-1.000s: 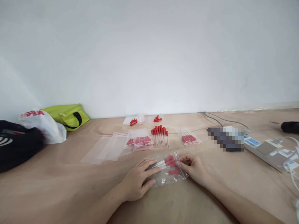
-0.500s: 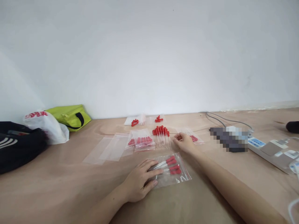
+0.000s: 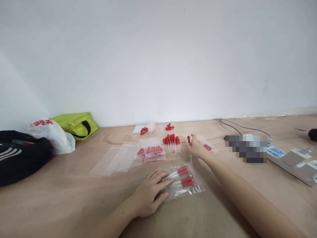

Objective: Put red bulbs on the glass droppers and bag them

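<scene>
My left hand (image 3: 151, 191) lies with spread fingers on the left part of a clear zip bag (image 3: 195, 187) that holds several red-topped droppers (image 3: 187, 180). Farther off, my right hand (image 3: 197, 145) is closed on a dropper whose red bulb (image 3: 189, 139) sticks up at its fingertips. Just left of it, a row of loose red-topped droppers (image 3: 172, 140) lies on the table. Another bag with red bulbs (image 3: 207, 147) is partly behind my right hand. Filled bags (image 3: 153, 149) are stacked left of the row.
Flat clear bags (image 3: 119, 158) lie on the table's left-middle. Small red pieces (image 3: 169, 126) rest near the wall. A green bag (image 3: 76, 125), white bag (image 3: 53, 135) and black bag (image 3: 22, 158) stand left; a power strip (image 3: 276, 152) with cables lies right.
At my right hand a red-topped dropper now shows, raised away from the row. My left hand stays on the bag. The whole view has shifted slightly.
</scene>
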Motion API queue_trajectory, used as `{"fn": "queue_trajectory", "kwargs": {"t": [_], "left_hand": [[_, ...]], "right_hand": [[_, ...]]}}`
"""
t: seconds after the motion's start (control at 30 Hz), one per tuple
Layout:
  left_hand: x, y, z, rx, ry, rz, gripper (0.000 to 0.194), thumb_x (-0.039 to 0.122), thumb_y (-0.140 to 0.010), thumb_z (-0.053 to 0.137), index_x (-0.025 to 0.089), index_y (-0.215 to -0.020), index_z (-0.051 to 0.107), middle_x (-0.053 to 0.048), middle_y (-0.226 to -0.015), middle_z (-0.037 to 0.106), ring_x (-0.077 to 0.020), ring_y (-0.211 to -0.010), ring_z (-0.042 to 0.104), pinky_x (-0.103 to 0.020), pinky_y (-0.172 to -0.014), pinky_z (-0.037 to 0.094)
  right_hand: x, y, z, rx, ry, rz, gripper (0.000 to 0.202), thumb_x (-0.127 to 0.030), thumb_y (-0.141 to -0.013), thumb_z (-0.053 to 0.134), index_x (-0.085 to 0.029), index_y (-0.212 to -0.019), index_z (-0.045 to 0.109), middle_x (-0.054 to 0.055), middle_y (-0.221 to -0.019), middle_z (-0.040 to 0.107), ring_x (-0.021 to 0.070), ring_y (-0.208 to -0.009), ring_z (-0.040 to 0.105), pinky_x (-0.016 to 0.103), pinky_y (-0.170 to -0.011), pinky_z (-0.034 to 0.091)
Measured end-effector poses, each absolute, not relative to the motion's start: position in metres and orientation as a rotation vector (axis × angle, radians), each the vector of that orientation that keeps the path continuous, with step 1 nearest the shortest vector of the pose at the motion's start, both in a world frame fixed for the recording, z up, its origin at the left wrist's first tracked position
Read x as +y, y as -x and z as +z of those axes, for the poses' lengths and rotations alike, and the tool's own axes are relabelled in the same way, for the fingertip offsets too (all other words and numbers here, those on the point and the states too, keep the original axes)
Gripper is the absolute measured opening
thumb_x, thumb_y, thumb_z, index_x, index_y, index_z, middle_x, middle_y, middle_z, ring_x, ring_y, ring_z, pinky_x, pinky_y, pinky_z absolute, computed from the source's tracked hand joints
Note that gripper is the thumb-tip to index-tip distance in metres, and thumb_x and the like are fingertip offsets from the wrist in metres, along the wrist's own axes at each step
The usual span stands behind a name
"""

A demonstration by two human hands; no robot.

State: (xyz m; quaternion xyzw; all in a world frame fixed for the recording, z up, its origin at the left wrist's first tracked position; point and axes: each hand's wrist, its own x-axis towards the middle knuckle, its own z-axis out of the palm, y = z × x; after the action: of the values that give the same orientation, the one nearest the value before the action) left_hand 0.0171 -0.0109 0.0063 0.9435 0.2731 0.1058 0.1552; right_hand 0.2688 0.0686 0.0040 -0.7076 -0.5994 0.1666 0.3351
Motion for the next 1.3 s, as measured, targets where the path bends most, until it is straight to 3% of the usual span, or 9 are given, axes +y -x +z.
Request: {"fn": "queue_trajectory", "kwargs": {"t": [0.1,0.17,0.33,0.5,0.67,0.93,1.07,1.17,1.3], "left_hand": [[-0.011,-0.017,0.007,0.782,-2.713,0.285,0.043,0.024,-0.084,0.044,0.026,-0.127,0.040,-0.006,-0.132,0.040,-0.0235,-0.122,0.034,-0.045,-0.102,0.028],[-0.011,-0.018,0.007,0.798,-2.713,0.277,0.042,0.024,-0.084,0.044,0.025,-0.126,0.042,-0.007,-0.132,0.041,-0.0238,-0.122,0.034,-0.045,-0.101,0.028],[-0.011,-0.019,0.009,0.809,-2.700,0.294,0.042,0.024,-0.084,0.045,0.027,-0.126,0.042,-0.006,-0.131,0.042,-0.0244,-0.121,0.035,-0.045,-0.101,0.029],[-0.011,-0.019,0.009,0.824,-2.671,0.275,0.043,0.024,-0.083,0.046,0.027,-0.126,0.042,-0.006,-0.132,0.041,-0.0254,-0.122,0.035,-0.047,-0.101,0.028],[-0.012,-0.020,0.010,0.841,-2.673,0.245,0.043,0.023,-0.083,0.046,0.026,-0.126,0.042,-0.008,-0.133,0.040,-0.0249,-0.122,0.034,-0.047,-0.101,0.028],[-0.012,-0.020,0.012,0.839,-2.690,0.233,0.042,0.024,-0.084,0.045,0.024,-0.126,0.042,-0.008,-0.133,0.040,-0.0245,-0.122,0.034,-0.046,-0.100,0.029],[-0.012,-0.020,0.011,0.828,-2.672,0.271,0.044,0.023,-0.083,0.046,0.028,-0.127,0.040,-0.005,-0.133,0.041,-0.0245,-0.122,0.035,-0.047,-0.101,0.028],[-0.012,-0.019,0.010,0.815,-2.658,0.290,0.050,0.021,-0.082,0.047,0.027,-0.130,0.035,-0.006,-0.133,0.041,-0.0237,-0.122,0.035,-0.046,-0.101,0.027],[-0.011,-0.019,0.010,0.811,-2.654,0.316,0.052,0.022,-0.082,0.047,0.027,-0.131,0.031,-0.005,-0.132,0.041,-0.0231,-0.121,0.035,-0.046,-0.101,0.027]], "right_hand": [[0.039,-0.286,-0.003,-1.305,1.627,0.627,0.063,-0.018,-0.072,0.042,-0.012,-0.129,0.014,-0.005,-0.058,0.051,0.0147,-0.047,0.053,0.025,-0.046,0.042],[0.018,-0.292,-0.011,-1.131,1.470,0.737,0.065,-0.021,-0.072,0.043,-0.015,-0.129,0.012,-0.009,-0.052,0.045,0.0136,-0.040,0.049,0.023,-0.039,0.039],[-0.016,-0.288,-0.025,-0.913,1.324,0.784,0.055,-0.033,-0.069,0.056,-0.023,-0.115,0.027,-0.007,-0.059,0.046,0.0125,-0.043,0.051,0.024,-0.039,0.044],[-0.031,-0.277,-0.023,-0.872,1.224,0.884,0.056,-0.049,-0.062,0.063,-0.026,-0.102,0.032,-0.007,-0.068,0.045,0.0117,-0.050,0.054,0.026,-0.048,0.048],[-0.039,-0.279,-0.026,-0.903,1.245,0.955,0.052,-0.050,-0.065,0.062,-0.025,-0.100,0.034,-0.008,-0.059,0.044,0.0099,-0.046,0.050,0.022,-0.043,0.043],[-0.040,-0.275,-0.025,-0.818,1.248,1.111,0.051,-0.053,-0.058,0.065,-0.020,-0.095,0.050,-0.003,-0.067,0.053,0.0136,-0.062,0.057,0.028,-0.064,0.049],[-0.045,-0.270,-0.023,-0.919,1.339,1.124,0.052,-0.052,-0.053,0.066,-0.018,-0.091,0.055,-0.001,-0.063,0.057,0.0129,-0.054,0.054,0.026,-0.052,0.047],[-0.044,-0.267,-0.025,-1.011,1.369,1.057,0.041,-0.047,-0.054,0.068,-0.020,-0.079,0.051,-0.004,-0.063,0.055,0.0085,-0.042,0.047,0.021,-0.037,0.036],[-0.041,-0.263,-0.028,-1.153,1.376,1.150,0.032,-0.045,-0.058,0.067,-0.018,-0.064,0.051,-0.004,-0.052,0.054,0.0081,-0.041,0.046,0.020,-0.038,0.033]]}}
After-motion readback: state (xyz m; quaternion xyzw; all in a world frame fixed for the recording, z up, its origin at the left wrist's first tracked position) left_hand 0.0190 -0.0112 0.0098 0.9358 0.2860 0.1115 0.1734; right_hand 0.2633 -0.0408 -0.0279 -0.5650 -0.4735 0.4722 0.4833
